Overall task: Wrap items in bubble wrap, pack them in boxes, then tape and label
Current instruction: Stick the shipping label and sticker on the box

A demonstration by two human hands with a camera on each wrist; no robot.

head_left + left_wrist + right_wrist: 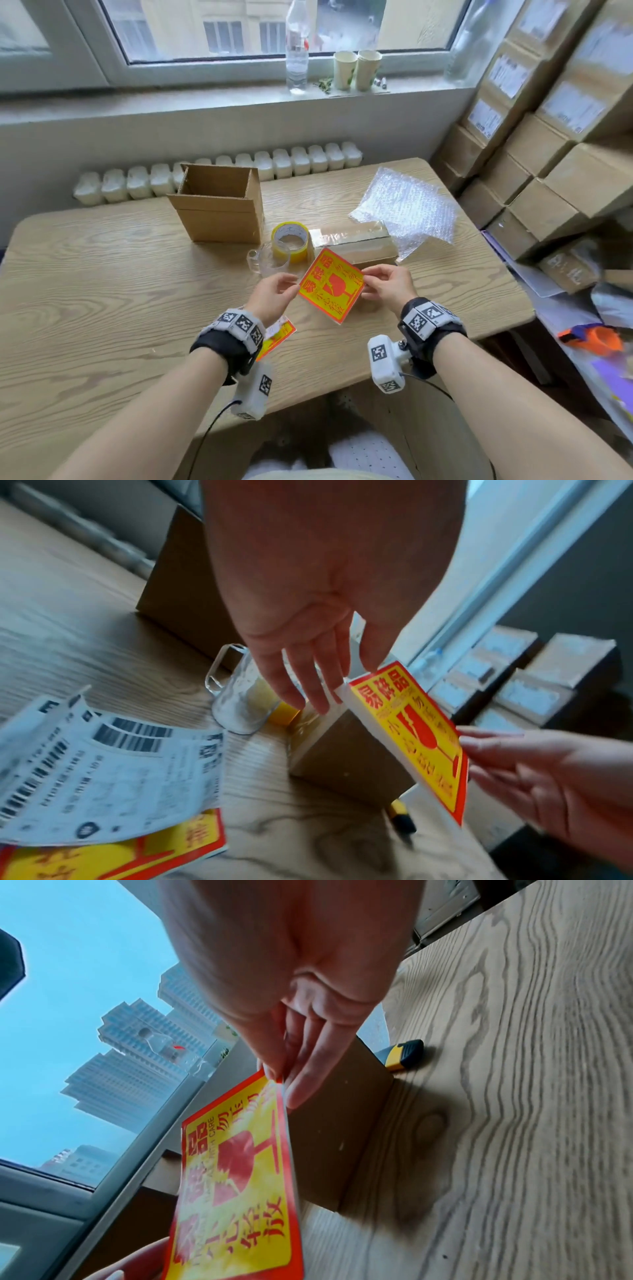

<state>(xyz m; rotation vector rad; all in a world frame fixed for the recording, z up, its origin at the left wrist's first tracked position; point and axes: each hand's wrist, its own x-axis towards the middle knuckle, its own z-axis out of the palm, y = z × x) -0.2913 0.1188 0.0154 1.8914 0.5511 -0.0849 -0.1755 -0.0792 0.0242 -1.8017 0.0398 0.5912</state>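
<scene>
Evidently labelling: fragile sticker [331, 285] is pinched at opposite corners by left hand [272, 297] and right hand [387, 286]; backing to be peeled next, then pressed onto taped box [354, 244]

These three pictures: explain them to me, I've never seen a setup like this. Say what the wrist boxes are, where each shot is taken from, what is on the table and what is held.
No machine here: a person packs parcels with bare hands. The wrist boxes are small cameras strapped on. The wide picture comes from a head camera looking down; the other two look along each hand. The left hand and right hand each pinch an opposite corner of a yellow-and-red fragile sticker, held above the wooden table. On the table are an open cardboard box, a taped shut box, a tape roll, a glass mug, bubble wrap, a shipping label and a yellow-and-black tool, perhaps a knife.
</scene>
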